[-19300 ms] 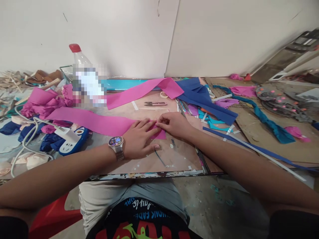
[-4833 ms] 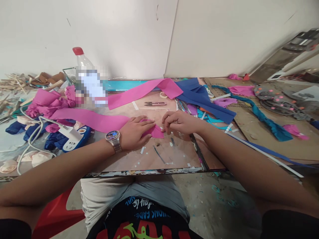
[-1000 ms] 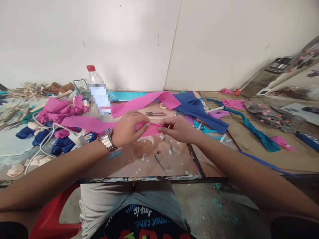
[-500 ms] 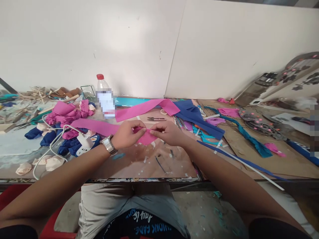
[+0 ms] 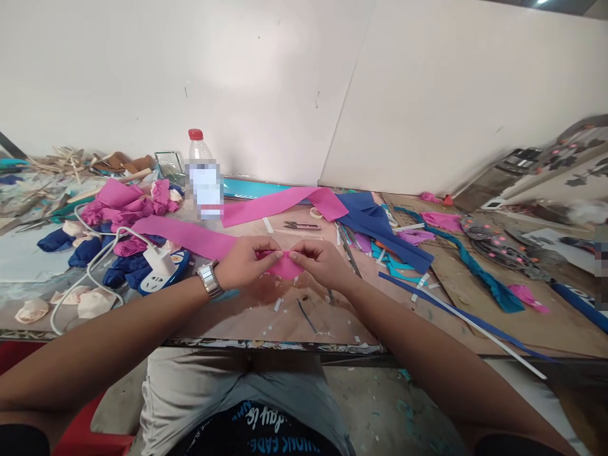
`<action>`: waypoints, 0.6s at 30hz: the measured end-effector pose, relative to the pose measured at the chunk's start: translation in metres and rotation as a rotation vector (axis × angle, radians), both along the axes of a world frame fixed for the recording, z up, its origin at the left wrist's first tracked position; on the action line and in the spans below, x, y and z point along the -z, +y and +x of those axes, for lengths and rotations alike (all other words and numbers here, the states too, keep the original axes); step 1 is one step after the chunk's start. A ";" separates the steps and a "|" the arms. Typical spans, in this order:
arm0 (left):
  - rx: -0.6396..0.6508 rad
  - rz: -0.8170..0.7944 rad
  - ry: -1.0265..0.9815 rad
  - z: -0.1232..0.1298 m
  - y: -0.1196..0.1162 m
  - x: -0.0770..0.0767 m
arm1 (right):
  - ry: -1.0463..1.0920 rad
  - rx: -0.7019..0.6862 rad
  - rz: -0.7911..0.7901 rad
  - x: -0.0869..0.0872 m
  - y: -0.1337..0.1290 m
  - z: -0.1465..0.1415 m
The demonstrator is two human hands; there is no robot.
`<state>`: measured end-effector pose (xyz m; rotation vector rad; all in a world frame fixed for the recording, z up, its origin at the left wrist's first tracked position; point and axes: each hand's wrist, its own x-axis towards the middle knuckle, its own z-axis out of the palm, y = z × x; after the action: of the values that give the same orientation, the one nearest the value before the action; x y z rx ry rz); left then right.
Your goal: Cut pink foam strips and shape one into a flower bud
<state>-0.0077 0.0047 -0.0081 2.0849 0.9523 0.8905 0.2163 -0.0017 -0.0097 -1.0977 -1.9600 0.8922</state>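
Over the middle of the table, my left hand (image 5: 249, 259) and my right hand (image 5: 322, 258) pinch a pink strip (image 5: 287, 267) of crepe paper or thin cloth between thumbs and fingers. Their fingertips nearly meet at its edge. The strip's long tail (image 5: 190, 237) runs left from behind my left hand to a pile of pink crumpled pieces (image 5: 126, 199). Beyond the hands lie small thread snips (image 5: 303, 225) and another flat pink strip (image 5: 275, 204). A ring of tape (image 5: 315, 213) sits beside it. My fingers cover part of the held piece.
At left, a power strip (image 5: 164, 275) with a white cable stands among blue and cream bundles (image 5: 97, 303). A red-capped bottle (image 5: 199, 149) is at the back. Blue strips (image 5: 380, 228), a white stick (image 5: 484, 329) and a teal twisted strip (image 5: 468, 263) lie to the right.
The view has shifted slightly. Both hands keep their pinch on the pink strip; the fingertips have drawn a little closer together, and the piece below them looks more gathered.
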 end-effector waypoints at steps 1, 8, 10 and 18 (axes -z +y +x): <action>-0.004 -0.002 0.001 0.000 0.000 0.001 | 0.005 0.002 0.007 0.002 0.000 0.000; -0.039 0.000 0.012 -0.001 -0.001 0.006 | -0.040 -0.010 0.050 0.005 -0.005 0.000; -0.022 -0.009 0.012 0.000 -0.002 0.006 | -0.045 -0.020 0.043 0.005 -0.006 -0.001; -0.024 -0.037 0.011 0.001 -0.002 0.008 | -0.008 0.044 0.057 0.007 -0.005 -0.001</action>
<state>-0.0069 0.0030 -0.0158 2.0530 0.9941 0.8678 0.2152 -0.0064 -0.0172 -1.1090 -1.9484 0.8043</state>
